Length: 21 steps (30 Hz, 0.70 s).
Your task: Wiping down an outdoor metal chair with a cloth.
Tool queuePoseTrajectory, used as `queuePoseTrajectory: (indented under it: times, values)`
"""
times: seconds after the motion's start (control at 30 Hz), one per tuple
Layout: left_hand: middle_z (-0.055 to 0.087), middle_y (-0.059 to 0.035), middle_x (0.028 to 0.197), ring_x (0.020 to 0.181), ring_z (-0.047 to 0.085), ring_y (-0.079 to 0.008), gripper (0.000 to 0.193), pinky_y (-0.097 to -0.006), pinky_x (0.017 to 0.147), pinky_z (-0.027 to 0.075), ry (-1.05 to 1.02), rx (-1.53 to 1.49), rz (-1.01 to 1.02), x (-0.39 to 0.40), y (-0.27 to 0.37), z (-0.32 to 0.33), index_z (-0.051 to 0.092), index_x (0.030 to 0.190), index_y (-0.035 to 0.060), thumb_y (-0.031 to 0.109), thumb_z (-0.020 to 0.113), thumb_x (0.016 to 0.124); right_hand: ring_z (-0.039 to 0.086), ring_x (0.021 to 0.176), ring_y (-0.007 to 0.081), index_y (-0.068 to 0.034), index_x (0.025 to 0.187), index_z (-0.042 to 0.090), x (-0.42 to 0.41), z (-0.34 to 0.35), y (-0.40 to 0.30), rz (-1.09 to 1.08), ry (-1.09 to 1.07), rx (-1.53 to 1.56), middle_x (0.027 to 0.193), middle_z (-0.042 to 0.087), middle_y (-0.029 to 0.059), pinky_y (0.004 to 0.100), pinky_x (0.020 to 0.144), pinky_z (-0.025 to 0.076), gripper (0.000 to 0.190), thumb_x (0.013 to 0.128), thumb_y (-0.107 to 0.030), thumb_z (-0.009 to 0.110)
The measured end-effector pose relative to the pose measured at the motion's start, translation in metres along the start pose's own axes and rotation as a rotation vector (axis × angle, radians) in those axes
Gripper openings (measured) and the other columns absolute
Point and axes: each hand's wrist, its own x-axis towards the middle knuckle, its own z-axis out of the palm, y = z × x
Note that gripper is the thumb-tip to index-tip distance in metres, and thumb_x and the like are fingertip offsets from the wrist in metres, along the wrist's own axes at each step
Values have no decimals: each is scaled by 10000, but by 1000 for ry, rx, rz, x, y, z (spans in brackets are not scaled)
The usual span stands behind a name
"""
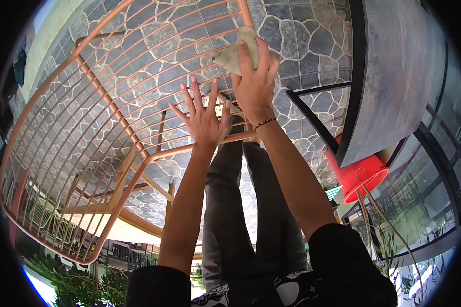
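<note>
A copper-coloured metal wire chair or bench (117, 111) with thin parallel bars spreads before me. My right hand (256, 80) grips a crumpled beige cloth (230, 57), pressing it against the tubular edge rail (245, 13) and the bar ends beside it. Part of that rail is hidden under the cloth. To its left, my left hand (205, 121) lies palm down over the seat bars with fingers spread, holding nothing. Whether its palm bears on the bars I cannot tell. A light shoe (219, 106) shows through the bars beneath my left hand.
At right stands a table with a grey top (395, 69) and an angled black metal leg (315, 119). Below its corner is a red plastic pot (355, 174) with plant stems. A wooden table (138, 224) stands at lower left. Stone-patterned tiles (311, 30) cover the floor.
</note>
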Motion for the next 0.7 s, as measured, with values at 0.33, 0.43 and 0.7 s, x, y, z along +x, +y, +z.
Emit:
queuePoseTrajectory:
  times: [0.33, 0.43, 0.7]
  values:
    - [216, -131, 1669, 1555, 78, -428, 618, -780, 1121, 2, 63, 102, 82, 8, -3, 6, 350, 1587, 322, 534, 447, 1014, 472, 1252, 386, -92, 1321, 614, -3, -3, 7, -2, 144, 228, 1450, 455, 117, 444, 986, 526, 557, 780, -49, 739]
    - [211, -125, 1666, 1548, 104, -420, 632, -783, 1120, 26, 99, 99, 70, 8, -2, 11, 295, 1605, 338, 541, 427, 1022, 502, 1262, 364, -89, 1314, 622, -8, -2, 20, 3, 284, 430, 1415, 520, 108, 428, 995, 522, 528, 797, -50, 726]
    - [215, -114, 1664, 1547, 119, -391, 627, -775, 1126, 68, 114, 112, 78, 8, -4, 9, 247, 1616, 363, 532, 406, 1033, 498, 1344, 361, -108, 1312, 648, -120, -40, 41, 105, 373, 768, 1448, 574, 88, 478, 1118, 407, 520, 797, -56, 696]
